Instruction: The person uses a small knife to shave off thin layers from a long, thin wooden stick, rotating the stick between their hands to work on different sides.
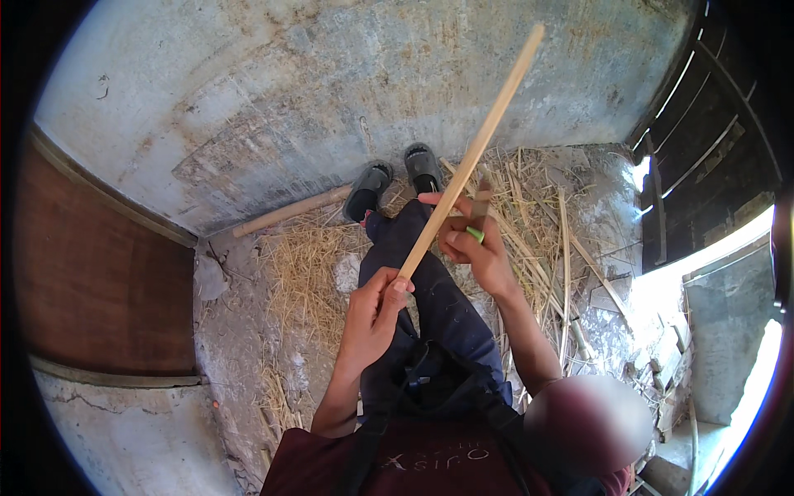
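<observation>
You're seated, legs out over straw (306, 281) on a concrete floor (248, 124), holding a long pale stick (471, 153) w/ both hands.

Left hand (372, 314): closed round the stick's near end, fingers wrapped, thumb up by the tip. That end sits just above your lap.

Right hand (471, 244): higher up the stick, fingers curled shut round a small green-handled tool (475, 234), prob. a knife. Blade itself is too small to make out, so can't tell for sure. The hand touches the stick from its right side, thumb pressed near the shaft.

Key relation: the stick's long axis runs diagonal, from the left hand low and near you, up and away to the right, w/ the far end free in the air past your shoes (397, 182) toward the wall. Both hands sit on the lower third; the rest overhangs w/o support. Left hand is nearer your body and the butt end; right hand is next along, between the left and the free tip. So the tool meets the stick just beyond the left grip, and any stroke along the axis goes up and away from you, away from the left fingers.

Another pale stick (289, 212) lies on the floor left of the shoes, well apart from the hands. More thin stalks (565, 273) lie in the straw at right.
</observation>
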`<state>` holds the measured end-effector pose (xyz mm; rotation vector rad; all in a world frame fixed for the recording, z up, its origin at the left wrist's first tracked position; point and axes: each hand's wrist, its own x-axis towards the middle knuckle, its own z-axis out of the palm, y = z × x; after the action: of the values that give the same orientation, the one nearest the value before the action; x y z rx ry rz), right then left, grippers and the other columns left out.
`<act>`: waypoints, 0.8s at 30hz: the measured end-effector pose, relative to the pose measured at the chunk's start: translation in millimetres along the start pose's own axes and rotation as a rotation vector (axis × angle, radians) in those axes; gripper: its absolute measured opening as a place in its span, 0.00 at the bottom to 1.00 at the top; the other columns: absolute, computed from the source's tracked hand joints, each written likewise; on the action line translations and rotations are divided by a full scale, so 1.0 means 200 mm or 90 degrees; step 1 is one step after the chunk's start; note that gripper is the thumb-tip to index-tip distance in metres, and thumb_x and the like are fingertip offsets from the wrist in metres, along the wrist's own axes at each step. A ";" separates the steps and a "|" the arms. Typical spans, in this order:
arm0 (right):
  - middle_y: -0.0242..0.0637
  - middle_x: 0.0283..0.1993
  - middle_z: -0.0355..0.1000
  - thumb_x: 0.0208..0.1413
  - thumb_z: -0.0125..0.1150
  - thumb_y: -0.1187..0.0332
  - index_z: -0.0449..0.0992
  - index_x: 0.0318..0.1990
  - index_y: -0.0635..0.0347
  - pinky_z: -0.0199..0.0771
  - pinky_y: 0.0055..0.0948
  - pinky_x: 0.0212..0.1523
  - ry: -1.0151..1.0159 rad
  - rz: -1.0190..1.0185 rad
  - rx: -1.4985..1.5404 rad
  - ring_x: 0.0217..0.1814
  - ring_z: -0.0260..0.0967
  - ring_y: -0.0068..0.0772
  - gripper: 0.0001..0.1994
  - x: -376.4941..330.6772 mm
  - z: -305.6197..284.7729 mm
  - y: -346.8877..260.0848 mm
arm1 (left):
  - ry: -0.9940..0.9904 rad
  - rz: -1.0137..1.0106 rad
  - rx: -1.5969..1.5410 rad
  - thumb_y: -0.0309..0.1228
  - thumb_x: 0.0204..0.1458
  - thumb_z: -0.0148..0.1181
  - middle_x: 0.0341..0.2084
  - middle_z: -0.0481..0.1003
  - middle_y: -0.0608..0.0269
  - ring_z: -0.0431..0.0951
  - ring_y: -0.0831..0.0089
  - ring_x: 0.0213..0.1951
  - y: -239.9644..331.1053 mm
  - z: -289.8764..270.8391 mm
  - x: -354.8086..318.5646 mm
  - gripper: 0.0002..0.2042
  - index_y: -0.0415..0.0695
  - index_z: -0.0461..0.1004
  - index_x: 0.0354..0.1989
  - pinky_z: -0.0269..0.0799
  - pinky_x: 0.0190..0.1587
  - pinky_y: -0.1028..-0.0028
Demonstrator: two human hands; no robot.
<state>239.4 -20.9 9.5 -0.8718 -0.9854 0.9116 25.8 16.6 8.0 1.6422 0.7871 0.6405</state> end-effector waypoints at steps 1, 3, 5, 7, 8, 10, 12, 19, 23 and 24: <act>0.27 0.23 0.62 0.65 0.53 0.72 0.75 0.60 0.63 0.56 0.25 0.24 0.012 -0.029 -0.126 0.22 0.58 0.19 0.18 -0.01 0.01 0.01 | -0.001 0.002 -0.007 0.36 0.74 0.52 0.20 0.62 0.75 0.58 0.86 0.23 0.00 0.00 0.00 0.13 0.39 0.75 0.40 0.52 0.25 0.78; 0.33 0.24 0.68 0.61 0.55 0.77 0.78 0.56 0.63 0.65 0.31 0.26 0.034 -0.088 -0.379 0.23 0.67 0.27 0.17 -0.05 0.03 0.02 | -0.003 0.006 -0.021 0.37 0.74 0.51 0.20 0.62 0.76 0.57 0.87 0.23 -0.01 0.01 0.00 0.14 0.40 0.75 0.40 0.52 0.26 0.78; 0.41 0.27 0.72 0.58 0.55 0.80 0.81 0.50 0.64 0.71 0.37 0.30 0.050 -0.181 -0.495 0.26 0.74 0.40 0.14 -0.09 0.05 0.13 | -0.023 -0.005 -0.047 0.37 0.74 0.51 0.20 0.62 0.75 0.57 0.87 0.24 0.00 0.02 0.00 0.14 0.40 0.75 0.40 0.52 0.26 0.78; 0.48 0.31 0.75 0.49 0.62 0.77 0.79 0.40 0.63 0.74 0.48 0.31 0.056 -0.203 -0.565 0.32 0.75 0.60 0.10 -0.12 0.05 0.18 | -0.028 -0.004 -0.053 0.36 0.74 0.52 0.20 0.62 0.75 0.58 0.87 0.24 0.01 0.02 0.00 0.13 0.40 0.75 0.39 0.52 0.26 0.78; 0.47 0.30 0.75 0.48 0.62 0.77 0.79 0.39 0.63 0.74 0.48 0.30 0.064 -0.203 -0.571 0.31 0.75 0.59 0.10 -0.12 0.06 0.17 | -0.022 0.002 -0.046 0.36 0.74 0.52 0.20 0.63 0.75 0.58 0.87 0.24 0.01 0.03 0.00 0.13 0.40 0.75 0.40 0.52 0.26 0.78; 0.46 0.29 0.74 0.45 0.62 0.77 0.78 0.37 0.63 0.73 0.48 0.30 0.080 -0.200 -0.583 0.29 0.75 0.58 0.09 -0.13 0.08 0.17 | -0.008 0.013 -0.032 0.35 0.73 0.52 0.20 0.63 0.74 0.58 0.87 0.24 0.03 0.04 -0.01 0.13 0.39 0.75 0.39 0.52 0.26 0.78; 0.45 0.28 0.73 0.42 0.62 0.76 0.78 0.36 0.62 0.73 0.48 0.29 0.077 -0.198 -0.591 0.29 0.74 0.57 0.10 -0.13 0.07 0.18 | 0.007 0.024 -0.017 0.34 0.73 0.53 0.19 0.64 0.74 0.58 0.87 0.23 0.05 0.06 -0.02 0.12 0.39 0.75 0.39 0.52 0.25 0.78; 0.44 0.28 0.74 0.40 0.62 0.74 0.79 0.35 0.61 0.73 0.47 0.29 0.121 -0.199 -0.611 0.28 0.74 0.55 0.11 -0.08 0.03 0.14 | 0.036 0.072 0.059 0.32 0.71 0.55 0.16 0.63 0.74 0.57 0.88 0.19 0.01 0.06 -0.04 0.10 0.39 0.75 0.38 0.50 0.22 0.77; 0.43 0.28 0.74 0.40 0.63 0.74 0.79 0.35 0.61 0.73 0.46 0.29 0.095 -0.210 -0.631 0.28 0.75 0.54 0.11 -0.05 0.01 0.14 | 0.047 0.070 0.085 0.31 0.71 0.55 0.16 0.63 0.73 0.58 0.87 0.18 0.03 0.05 -0.06 0.10 0.39 0.75 0.38 0.51 0.21 0.76; 0.43 0.28 0.74 0.40 0.63 0.75 0.79 0.35 0.61 0.73 0.46 0.29 0.094 -0.210 -0.632 0.28 0.75 0.55 0.10 -0.04 0.00 0.15 | 0.051 0.068 0.095 0.31 0.71 0.56 0.15 0.63 0.73 0.58 0.87 0.18 0.03 0.05 -0.06 0.09 0.39 0.75 0.38 0.51 0.21 0.76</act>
<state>230.2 -18.4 -19.6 -1.5084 -1.4143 0.0161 27.3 0.1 12.1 1.8134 0.8254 0.7421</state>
